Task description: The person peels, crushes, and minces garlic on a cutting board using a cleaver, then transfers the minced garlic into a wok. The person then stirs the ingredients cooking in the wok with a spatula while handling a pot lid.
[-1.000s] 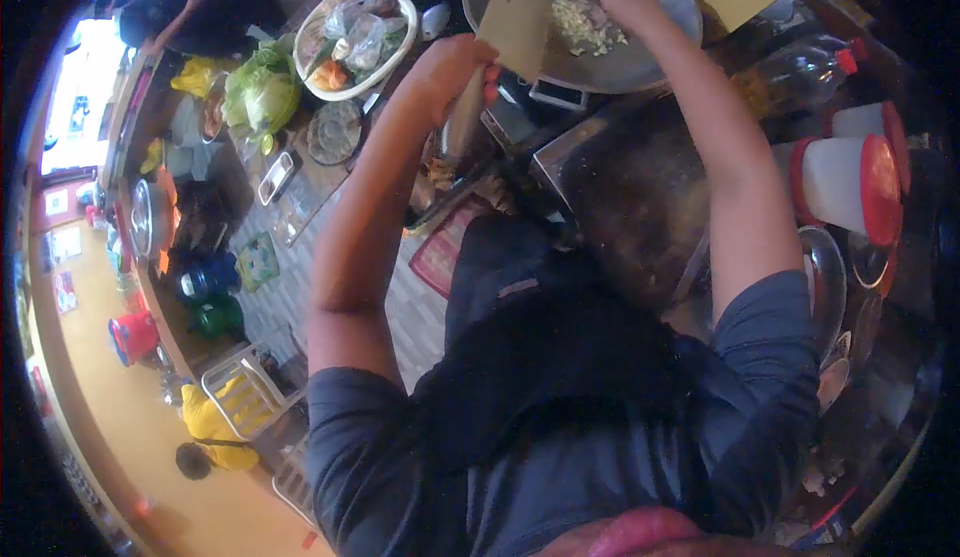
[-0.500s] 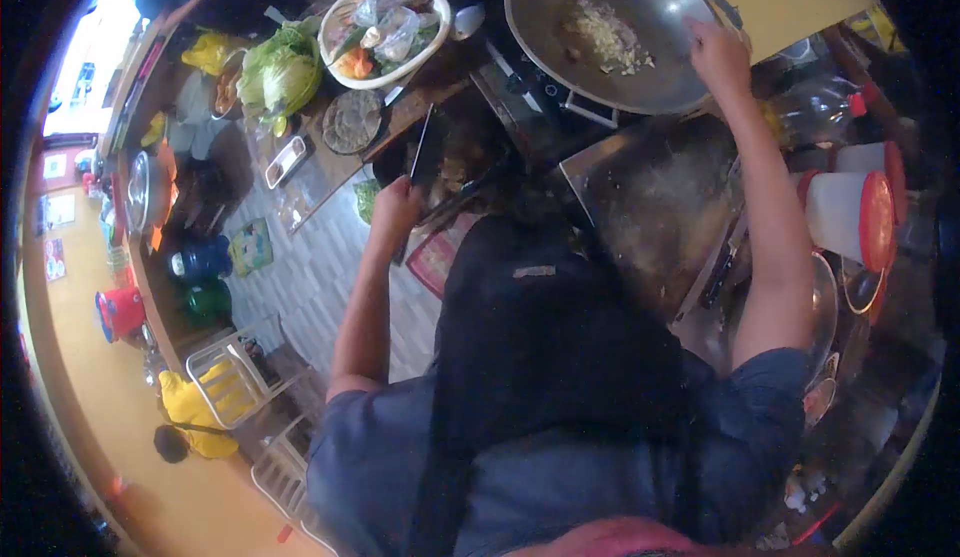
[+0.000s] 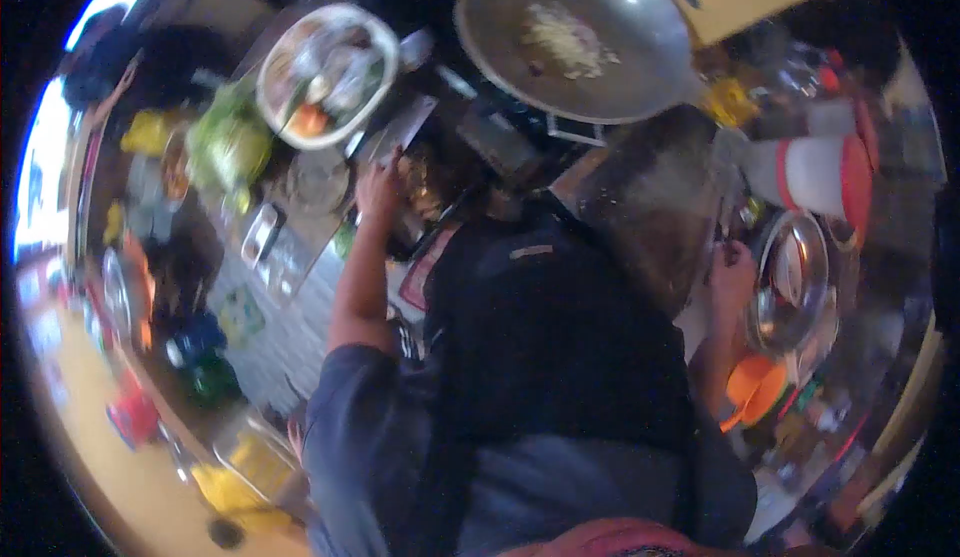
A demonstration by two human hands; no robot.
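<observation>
A cook's left hand (image 3: 378, 193) grips a broad-bladed knife (image 3: 405, 129) above a cluttered work area, its long axis running from seven o'clock to one o'clock and its blade pointing to one. A large wok (image 3: 648, 69) holds pale chopped pieces (image 3: 570, 42) at two o'clock from that hand; an oval basket (image 3: 315, 144), filled with bagged items and vegetables, sits at eleven. The right hand (image 3: 733, 267) curls its fingers at a slim dark object; whether it is grasped cannot be told. A metal bowl (image 3: 775, 329), contents blurred, lies just beside it at three o'clock. The knife is well apart from the right hand, toward ten.
</observation>
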